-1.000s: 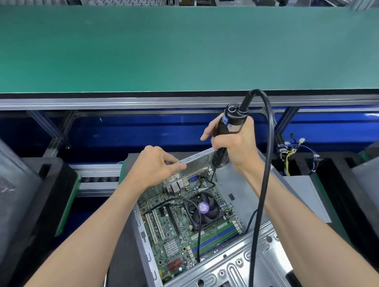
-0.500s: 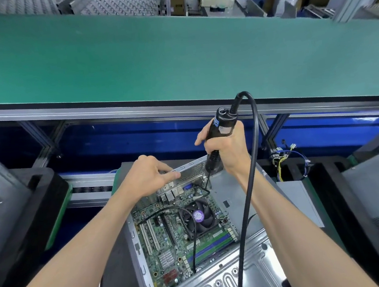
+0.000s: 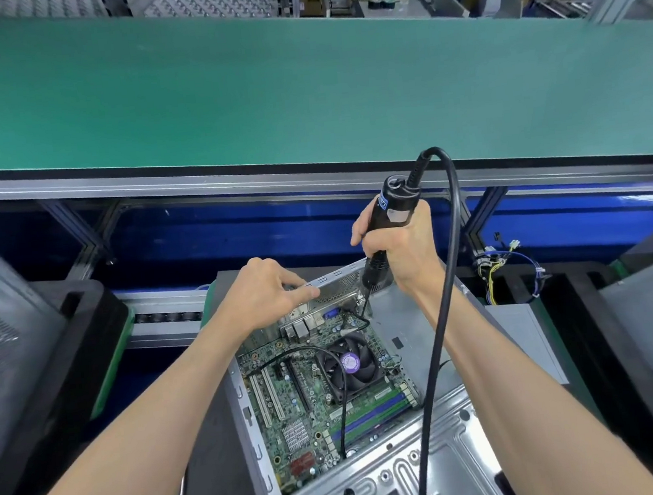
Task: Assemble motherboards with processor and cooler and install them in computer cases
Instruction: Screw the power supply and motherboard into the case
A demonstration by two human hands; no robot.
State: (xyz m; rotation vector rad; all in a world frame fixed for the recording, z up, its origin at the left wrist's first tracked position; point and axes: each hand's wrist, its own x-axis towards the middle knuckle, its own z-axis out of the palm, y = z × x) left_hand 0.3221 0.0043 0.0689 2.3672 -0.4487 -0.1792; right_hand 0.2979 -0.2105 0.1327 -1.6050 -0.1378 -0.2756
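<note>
While left hand [image 3: 265, 293] stays, screwdriver [image 3: 387, 233] remains upright.

Case [image 3: 438, 472] open on top, so access to motherboard [image 3: 311, 400] is from above. Far-right corner blocked by right hand [image 3: 404, 247] and electric screwdriver [image 3: 385, 233]. Left hand [image 3: 269, 292] covers the rear wall. Screwdriver cord [image 3: 439, 316] crosses the right side. Cooler fan [image 3: 348, 363] stands mid-board, thin cable [image 3: 342, 405] draped across it. Left slot area free.
</note>
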